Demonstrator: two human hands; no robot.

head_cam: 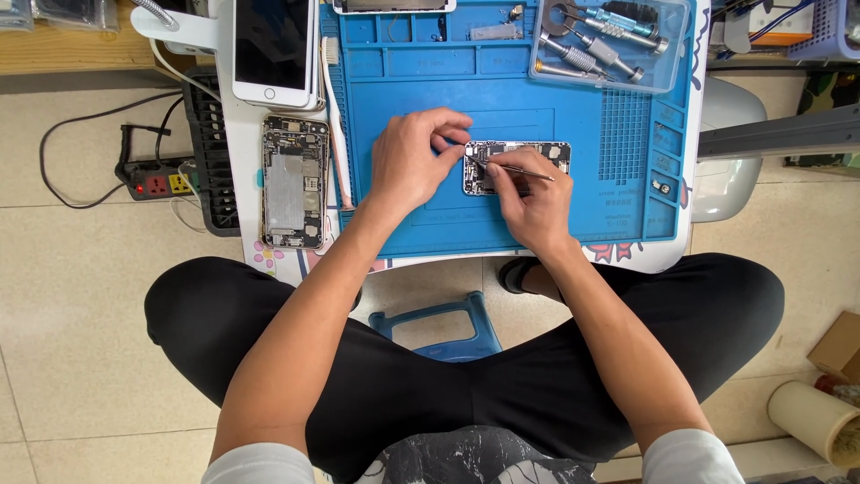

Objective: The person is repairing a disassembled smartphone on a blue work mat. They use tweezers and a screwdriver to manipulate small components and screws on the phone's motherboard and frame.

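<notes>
Tweezers (524, 169) sit pinched in our right hand (530, 204), tips on the board (517, 167) lying mid-mat (430, 63). Our left hand (410, 159) pinches the board's left edge. We judge steady bracing and light, shallow tip pressure matter most here.

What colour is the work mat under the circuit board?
Blue: the work mat under the circuit board shows clearly in the head view.

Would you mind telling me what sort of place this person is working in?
Most likely a small phone repair bench. A blue work mat covers the little table, a clear tray of screwdrivers sits at its far edge, and an opened phone body lies beside a circuit board under the hands.
</notes>
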